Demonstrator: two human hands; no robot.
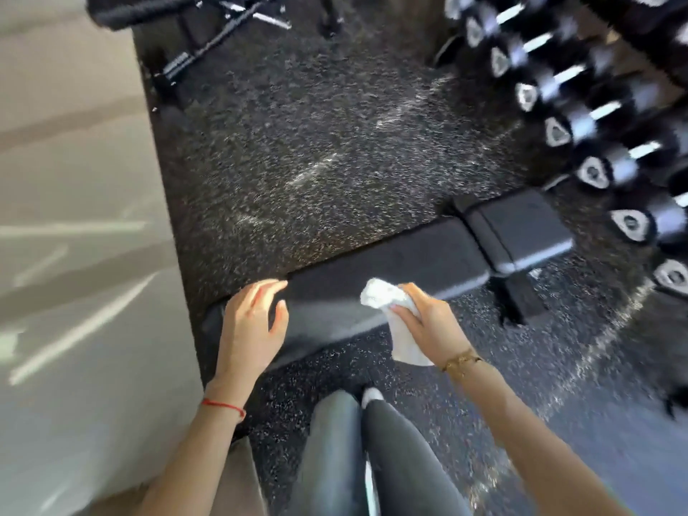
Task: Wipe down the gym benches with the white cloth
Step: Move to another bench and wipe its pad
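Note:
A black padded gym bench (417,260) lies across the middle of the view, its long pad running from lower left to upper right with a shorter seat pad (521,227) at the right end. My right hand (428,322) grips a bunched white cloth (383,296) over the near edge of the long pad, with a loose tail hanging below. My left hand (253,322) hovers over the bench's left end with fingers spread and relaxed, holding nothing. The whole frame is motion-blurred.
A rack of black dumbbells (592,135) lines the right side. A second bench frame (223,27) stands at the top left. A pale floor or wall strip (74,217) borders the speckled rubber floor (316,135) on the left. My legs (372,459) are below.

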